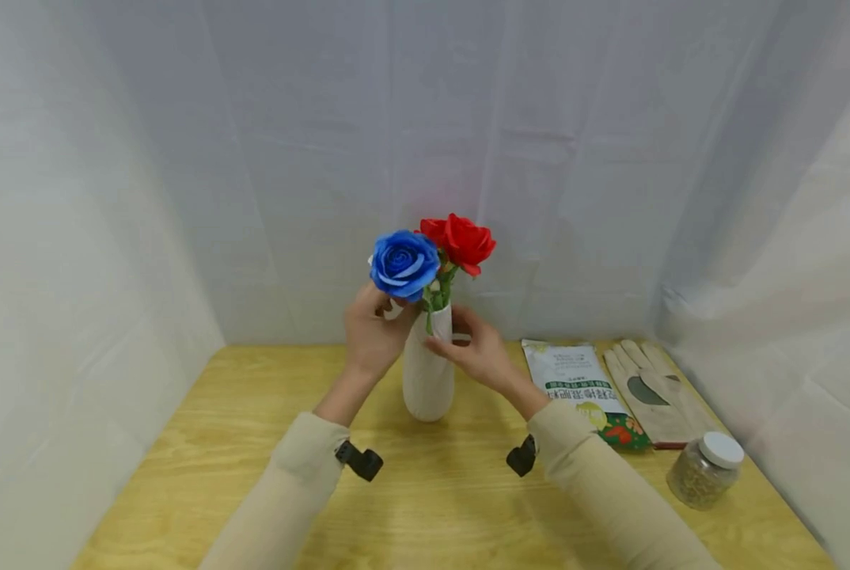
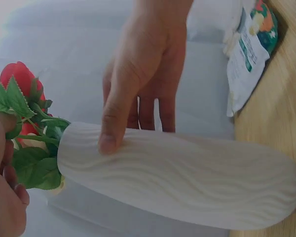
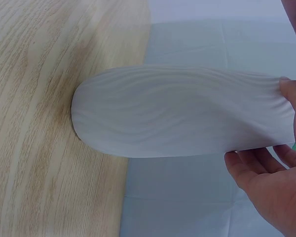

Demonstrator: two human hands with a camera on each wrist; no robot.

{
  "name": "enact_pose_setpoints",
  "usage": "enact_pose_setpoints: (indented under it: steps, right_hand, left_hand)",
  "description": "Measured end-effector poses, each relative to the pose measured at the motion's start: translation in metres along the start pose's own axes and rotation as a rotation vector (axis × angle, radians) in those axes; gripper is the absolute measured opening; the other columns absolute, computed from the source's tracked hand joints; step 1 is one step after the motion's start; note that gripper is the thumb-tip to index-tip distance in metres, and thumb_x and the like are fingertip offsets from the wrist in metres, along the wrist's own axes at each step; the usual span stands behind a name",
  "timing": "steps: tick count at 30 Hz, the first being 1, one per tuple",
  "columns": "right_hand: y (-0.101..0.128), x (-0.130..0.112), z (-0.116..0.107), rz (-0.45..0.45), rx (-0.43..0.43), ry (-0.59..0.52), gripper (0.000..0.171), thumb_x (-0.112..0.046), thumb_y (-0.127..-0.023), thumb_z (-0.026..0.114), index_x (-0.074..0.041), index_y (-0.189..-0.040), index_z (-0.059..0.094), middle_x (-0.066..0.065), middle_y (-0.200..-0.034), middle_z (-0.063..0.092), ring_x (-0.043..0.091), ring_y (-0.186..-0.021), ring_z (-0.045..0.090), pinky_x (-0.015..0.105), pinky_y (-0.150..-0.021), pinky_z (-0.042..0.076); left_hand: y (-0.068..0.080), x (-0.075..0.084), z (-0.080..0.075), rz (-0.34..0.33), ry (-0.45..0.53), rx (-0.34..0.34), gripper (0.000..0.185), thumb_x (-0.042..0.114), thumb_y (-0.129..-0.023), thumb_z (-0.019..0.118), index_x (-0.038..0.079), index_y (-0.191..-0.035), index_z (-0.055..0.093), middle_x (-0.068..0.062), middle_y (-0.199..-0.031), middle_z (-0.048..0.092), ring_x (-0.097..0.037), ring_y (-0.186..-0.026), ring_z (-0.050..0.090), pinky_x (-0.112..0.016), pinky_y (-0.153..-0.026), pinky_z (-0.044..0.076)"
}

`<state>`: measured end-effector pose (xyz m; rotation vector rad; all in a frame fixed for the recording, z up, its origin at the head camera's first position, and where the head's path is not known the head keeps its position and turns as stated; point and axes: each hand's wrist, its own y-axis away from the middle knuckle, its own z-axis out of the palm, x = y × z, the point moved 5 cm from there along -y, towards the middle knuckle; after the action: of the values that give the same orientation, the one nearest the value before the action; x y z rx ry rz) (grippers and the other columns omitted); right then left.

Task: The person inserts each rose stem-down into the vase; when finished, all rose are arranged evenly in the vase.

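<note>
A white vase (image 1: 428, 380) with a wavy ribbed surface stands upright on the wooden table. My right hand (image 1: 478, 352) grips its upper part, with the thumb (image 2: 111, 131) on one side and the fingers behind. Just at the vase's mouth, my left hand (image 1: 375, 332) has its fingers curled at the stem under a blue rose (image 1: 404, 265); the bloom hides part of these fingers. Red roses (image 1: 468, 241) rise out of the vase behind the blue one. Green leaves (image 2: 37, 168) gather around the rim beside the left fingers.
To the right lie a white and green printed bag (image 1: 574, 380) and a pair of pale gloves (image 1: 653, 388). A clear jar (image 1: 703, 471) with a white lid stands nearer the table's right edge. Pale sheets (image 1: 311, 174) hang behind and on both sides.
</note>
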<state>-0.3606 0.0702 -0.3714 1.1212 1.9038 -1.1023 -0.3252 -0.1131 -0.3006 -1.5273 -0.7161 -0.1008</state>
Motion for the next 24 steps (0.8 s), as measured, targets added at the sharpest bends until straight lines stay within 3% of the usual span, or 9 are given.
enact_pose_setpoints:
  steps: [4, 11, 17, 24]
  right_hand:
    - [0.000, 0.000, 0.000, -0.006, 0.004, -0.001, 0.060, -0.021, -0.096, 0.080, -0.005, -0.147, 0.054, 0.019, -0.135, 0.068, 0.033, -0.125, 0.066, 0.046, -0.103, 0.059]
    - [-0.001, 0.000, 0.002, 0.003, 0.001, -0.010, 0.059, -0.024, -0.096, 0.080, -0.008, -0.147, 0.055, 0.017, -0.136, 0.068, 0.033, -0.126, 0.066, 0.048, -0.104, 0.059]
    - [0.000, -0.001, 0.003, -0.017, -0.006, -0.004, 0.054, -0.023, -0.096, 0.080, -0.007, -0.143, 0.058, 0.018, -0.134, 0.069, 0.035, -0.125, 0.067, 0.047, -0.103, 0.060]
    - [-0.001, -0.002, 0.001, -0.041, -0.009, -0.004, 0.055, -0.022, -0.095, 0.080, -0.008, -0.143, 0.057, 0.018, -0.134, 0.069, 0.036, -0.126, 0.067, 0.049, -0.103, 0.059]
  left_hand:
    - [-0.004, 0.002, 0.001, -0.020, -0.036, 0.015, 0.017, -0.004, -0.083, 0.078, 0.001, -0.074, 0.065, -0.015, -0.072, 0.063, -0.032, -0.070, 0.053, -0.028, -0.064, 0.038]
    - [0.001, -0.002, 0.011, 0.030, -0.134, -0.030, 0.015, -0.002, -0.080, 0.081, -0.001, -0.067, 0.073, -0.016, -0.073, 0.071, -0.040, -0.078, 0.061, -0.048, -0.067, 0.050]
    - [0.009, -0.014, 0.012, -0.012, -0.150, -0.044, 0.018, 0.003, -0.080, 0.081, -0.002, -0.064, 0.074, -0.014, -0.068, 0.072, -0.037, -0.073, 0.063, -0.050, -0.068, 0.049]
    - [0.005, -0.016, 0.011, -0.071, -0.173, -0.127, 0.023, 0.011, -0.083, 0.078, -0.001, -0.063, 0.074, -0.013, -0.069, 0.073, -0.037, -0.069, 0.062, -0.047, -0.063, 0.046]
